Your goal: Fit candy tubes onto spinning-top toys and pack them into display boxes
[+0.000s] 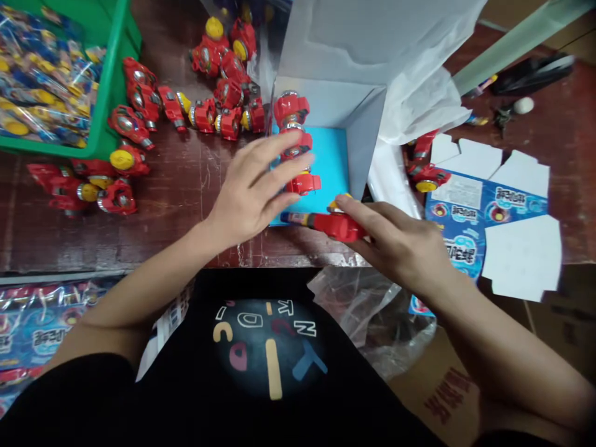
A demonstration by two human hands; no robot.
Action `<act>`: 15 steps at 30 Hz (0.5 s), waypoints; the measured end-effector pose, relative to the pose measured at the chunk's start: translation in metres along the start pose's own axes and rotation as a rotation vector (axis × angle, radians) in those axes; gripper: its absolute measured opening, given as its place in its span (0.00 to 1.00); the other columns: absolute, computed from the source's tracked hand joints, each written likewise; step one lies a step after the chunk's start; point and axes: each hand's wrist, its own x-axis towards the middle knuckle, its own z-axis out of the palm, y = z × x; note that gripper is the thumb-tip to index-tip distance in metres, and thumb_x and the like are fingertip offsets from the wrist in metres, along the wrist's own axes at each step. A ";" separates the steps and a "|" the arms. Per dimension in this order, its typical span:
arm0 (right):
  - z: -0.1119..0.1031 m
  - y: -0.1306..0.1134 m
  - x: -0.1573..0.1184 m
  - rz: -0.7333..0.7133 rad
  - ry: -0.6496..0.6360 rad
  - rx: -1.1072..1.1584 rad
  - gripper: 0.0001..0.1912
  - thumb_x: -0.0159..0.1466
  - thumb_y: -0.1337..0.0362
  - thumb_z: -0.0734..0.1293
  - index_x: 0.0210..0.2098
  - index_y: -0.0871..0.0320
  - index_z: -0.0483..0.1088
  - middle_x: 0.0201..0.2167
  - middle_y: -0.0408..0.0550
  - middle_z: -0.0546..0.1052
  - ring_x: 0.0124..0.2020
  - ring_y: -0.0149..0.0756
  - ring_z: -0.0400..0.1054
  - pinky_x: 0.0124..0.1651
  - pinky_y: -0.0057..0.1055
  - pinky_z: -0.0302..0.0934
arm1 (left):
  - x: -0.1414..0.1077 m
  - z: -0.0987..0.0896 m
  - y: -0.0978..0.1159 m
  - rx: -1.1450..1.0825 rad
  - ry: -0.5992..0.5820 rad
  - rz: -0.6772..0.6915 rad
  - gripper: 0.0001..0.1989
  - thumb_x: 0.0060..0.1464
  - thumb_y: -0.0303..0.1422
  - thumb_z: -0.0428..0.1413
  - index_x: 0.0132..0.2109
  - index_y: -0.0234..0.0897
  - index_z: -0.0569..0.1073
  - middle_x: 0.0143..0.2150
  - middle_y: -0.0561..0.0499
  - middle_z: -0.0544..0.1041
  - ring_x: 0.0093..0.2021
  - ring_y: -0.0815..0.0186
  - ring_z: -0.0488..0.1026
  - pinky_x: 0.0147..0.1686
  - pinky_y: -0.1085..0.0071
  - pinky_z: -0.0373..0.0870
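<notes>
My left hand [254, 189] reaches over a blue-bottomed box [333, 152], fingers stretched out and apart. Its fingertips lie over a row of red toys [292, 112] along the box's left side; whether they press on them I cannot tell. Gripped in my right hand [403, 239] is a red toy [342, 226] with a yellow part and a dark tube [298, 218] pointing left. This toy is at the near edge of the box, just below the row. My right fingers hide its right end.
Several red and yellow toys [228, 121] lie left of the box. A green bin [121, 74] at the upper left holds small wrapped packets [46, 81]. Flattened blue and white cartons [521, 248] lie at right, near white plastic sheeting [419, 93]. Clear plastic [367, 310] hangs below the table edge.
</notes>
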 end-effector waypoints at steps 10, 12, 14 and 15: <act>0.014 -0.017 0.048 -0.173 -0.248 -0.279 0.21 0.75 0.65 0.62 0.64 0.51 0.75 0.31 0.51 0.81 0.20 0.37 0.70 0.23 0.32 0.39 | 0.017 0.043 -0.038 -0.082 -0.087 0.281 0.20 0.79 0.37 0.43 0.64 0.40 0.75 0.68 0.46 0.77 0.75 0.63 0.65 0.71 0.53 0.66; 0.022 -0.016 0.054 -0.197 -0.210 -0.238 0.20 0.75 0.62 0.62 0.61 0.53 0.77 0.28 0.51 0.80 0.17 0.38 0.68 0.23 0.32 0.39 | 0.004 0.029 -0.033 -0.018 0.009 0.155 0.23 0.79 0.35 0.37 0.67 0.39 0.71 0.70 0.45 0.74 0.76 0.64 0.65 0.73 0.53 0.65; 0.020 -0.015 0.055 -0.222 -0.167 -0.178 0.22 0.76 0.59 0.60 0.65 0.54 0.75 0.28 0.53 0.80 0.17 0.38 0.66 0.21 0.34 0.40 | -0.017 0.001 -0.037 0.132 0.203 -0.048 0.24 0.79 0.33 0.34 0.70 0.40 0.66 0.72 0.44 0.71 0.76 0.64 0.64 0.73 0.52 0.64; 0.016 -0.016 0.055 -0.192 -0.141 -0.150 0.24 0.77 0.56 0.59 0.67 0.54 0.73 0.29 0.55 0.80 0.18 0.39 0.66 0.20 0.36 0.40 | -0.031 -0.019 -0.043 0.238 0.315 -0.153 0.24 0.79 0.33 0.34 0.71 0.40 0.64 0.72 0.44 0.70 0.76 0.63 0.64 0.73 0.52 0.63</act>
